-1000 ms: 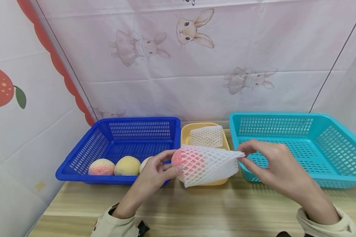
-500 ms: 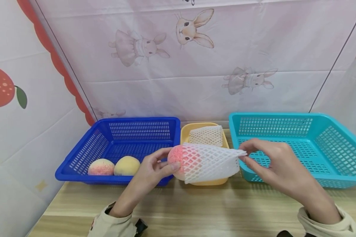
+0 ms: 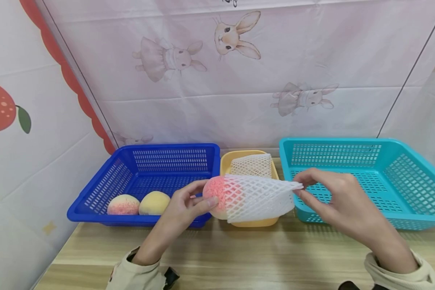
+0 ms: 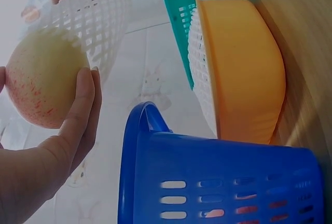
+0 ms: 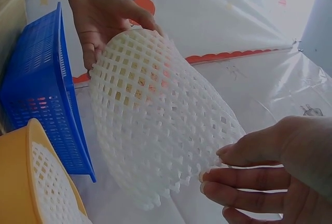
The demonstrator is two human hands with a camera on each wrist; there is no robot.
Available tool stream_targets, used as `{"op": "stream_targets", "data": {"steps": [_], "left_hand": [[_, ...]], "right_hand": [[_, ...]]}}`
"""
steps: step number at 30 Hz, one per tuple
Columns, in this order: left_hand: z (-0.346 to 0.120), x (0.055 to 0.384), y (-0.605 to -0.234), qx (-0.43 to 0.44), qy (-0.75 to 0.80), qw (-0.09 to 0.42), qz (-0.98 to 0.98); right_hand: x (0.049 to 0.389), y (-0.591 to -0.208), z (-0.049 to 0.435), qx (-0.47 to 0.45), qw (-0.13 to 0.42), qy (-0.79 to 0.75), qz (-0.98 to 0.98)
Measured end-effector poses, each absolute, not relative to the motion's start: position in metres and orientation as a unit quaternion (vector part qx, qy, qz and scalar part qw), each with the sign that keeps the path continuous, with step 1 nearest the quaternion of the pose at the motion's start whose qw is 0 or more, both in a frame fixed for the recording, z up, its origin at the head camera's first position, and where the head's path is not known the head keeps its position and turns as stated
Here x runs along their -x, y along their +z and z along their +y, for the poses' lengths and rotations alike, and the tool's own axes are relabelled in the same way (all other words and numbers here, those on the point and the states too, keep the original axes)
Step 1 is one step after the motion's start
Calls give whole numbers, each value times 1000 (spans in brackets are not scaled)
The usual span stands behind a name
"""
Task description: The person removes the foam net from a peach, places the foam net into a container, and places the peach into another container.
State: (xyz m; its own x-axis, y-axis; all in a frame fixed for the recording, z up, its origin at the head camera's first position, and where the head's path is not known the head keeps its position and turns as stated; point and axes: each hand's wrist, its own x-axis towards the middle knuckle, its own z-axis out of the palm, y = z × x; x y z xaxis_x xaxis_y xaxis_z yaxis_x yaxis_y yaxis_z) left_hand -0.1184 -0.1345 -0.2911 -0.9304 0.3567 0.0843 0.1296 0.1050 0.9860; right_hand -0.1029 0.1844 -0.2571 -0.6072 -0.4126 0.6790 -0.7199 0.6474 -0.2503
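Observation:
My left hand (image 3: 184, 207) grips a pink and cream peach (image 3: 214, 197) by its left end, fingers behind and thumb in front. A white foam net sleeve (image 3: 261, 197) covers the right part of the peach and stretches off to the right. The thumb and fingers of my right hand (image 3: 342, 203) pinch the sleeve's far end. In the left wrist view the peach (image 4: 46, 79) shows its yellowish side, half outside the net. From the right wrist the net (image 5: 155, 105) looks wide, with the peach seen through its mesh.
A blue basket (image 3: 168, 147) at left holds two more peaches (image 3: 154, 202). Behind the sleeve stands a yellow container (image 3: 235, 155) with more foam nets (image 3: 251, 165) inside. A turquoise basket (image 3: 340, 141) is on the right. All stand on a wooden table (image 3: 257, 257) before a rabbit-print cloth.
My left hand and the peach have shifted slightly left. The right hand has moved a little right, drawing the net tauter, and more of the pink end of the peach shows outside it.

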Motion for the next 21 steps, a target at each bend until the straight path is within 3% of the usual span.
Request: {"op": "stream_targets", "data": {"steps": [21], "left_hand": [[-137, 119, -288, -143, 636, 73, 755]], "right_hand": [[106, -255, 196, -275, 323, 259, -868]]}}
